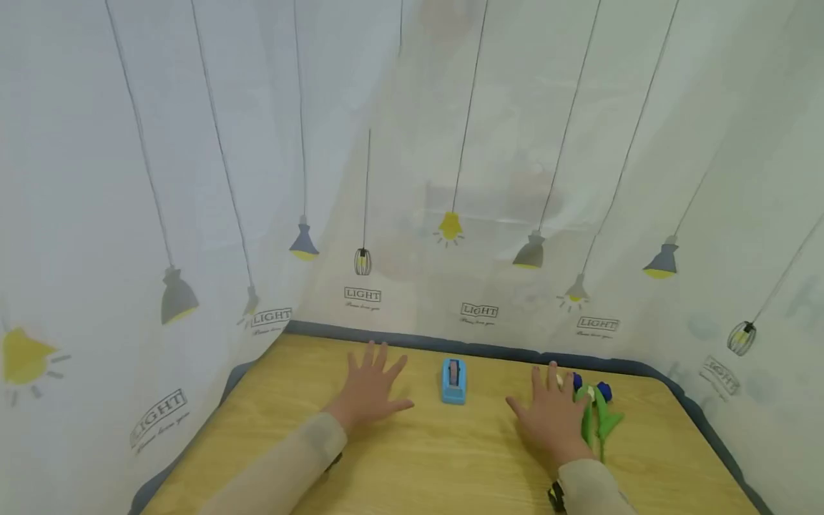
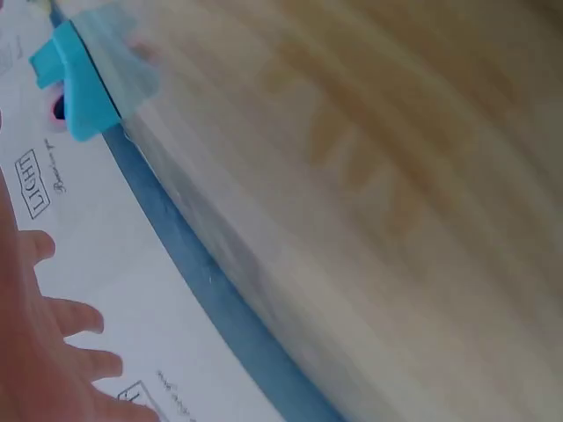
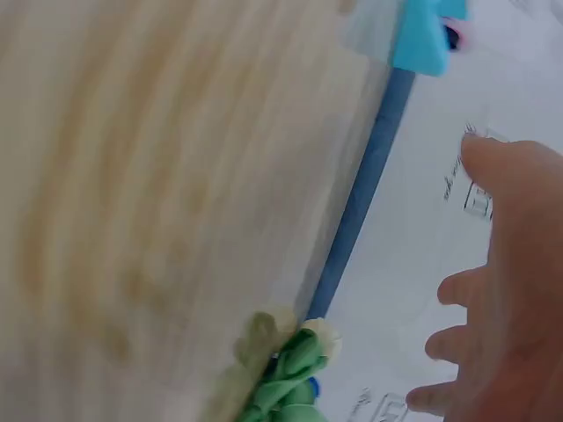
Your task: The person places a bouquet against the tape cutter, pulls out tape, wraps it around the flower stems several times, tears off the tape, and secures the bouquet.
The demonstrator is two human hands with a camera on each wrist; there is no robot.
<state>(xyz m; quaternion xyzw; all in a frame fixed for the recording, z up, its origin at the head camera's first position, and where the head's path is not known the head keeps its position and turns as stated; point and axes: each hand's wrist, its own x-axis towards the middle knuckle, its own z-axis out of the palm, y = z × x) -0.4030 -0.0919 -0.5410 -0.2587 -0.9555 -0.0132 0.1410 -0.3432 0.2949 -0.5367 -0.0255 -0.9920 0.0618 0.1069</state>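
Note:
My left hand [image 1: 371, 386] is held over the table with its fingers straight and spread, holding nothing. To its right stands a light-blue tape dispenser [image 1: 453, 383] with a roll of tape in it. On the dispenser's other side my right hand [image 1: 555, 415] hovers, fingers spread wide and also holding nothing. Artificial flowers [image 1: 604, 411] with blue and white heads and green leaves lie by the right hand, which covers part of them in the head view. The right wrist view shows their green leaves [image 3: 295, 369] on the table below the hand.
The wooden tabletop [image 1: 425, 472] has a dark blue-grey edge [image 1: 399, 339] along its back and sides. Behind it hangs a pale curtain [image 1: 399, 179] printed with lamps and the word LIGHT, closing off the back and both sides.

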